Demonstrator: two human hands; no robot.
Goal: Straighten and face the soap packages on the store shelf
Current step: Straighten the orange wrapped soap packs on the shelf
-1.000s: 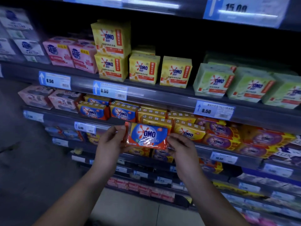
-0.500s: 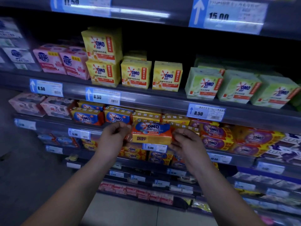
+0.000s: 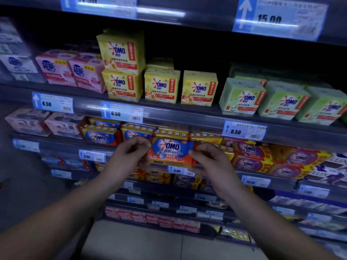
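OMO soap pack [image 3: 171, 153] faces out — left hand [image 3: 126, 158] and right hand [image 3: 213, 161] fingers pinch its two ends.

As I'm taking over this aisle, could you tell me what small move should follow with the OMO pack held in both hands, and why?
Probably set the OMO pack at the shelf edge, flush with its neighbours: left hand and right hand pinch its ends, its logo faces out.

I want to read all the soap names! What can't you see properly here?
Head view:
- OMO package ends: covered by the left grip and right grip holding it.
- 8.50 price tag small print: too tiny.
- White packages far left: blurred, cut by the edge.
- Top price tag: cut by the top edge.
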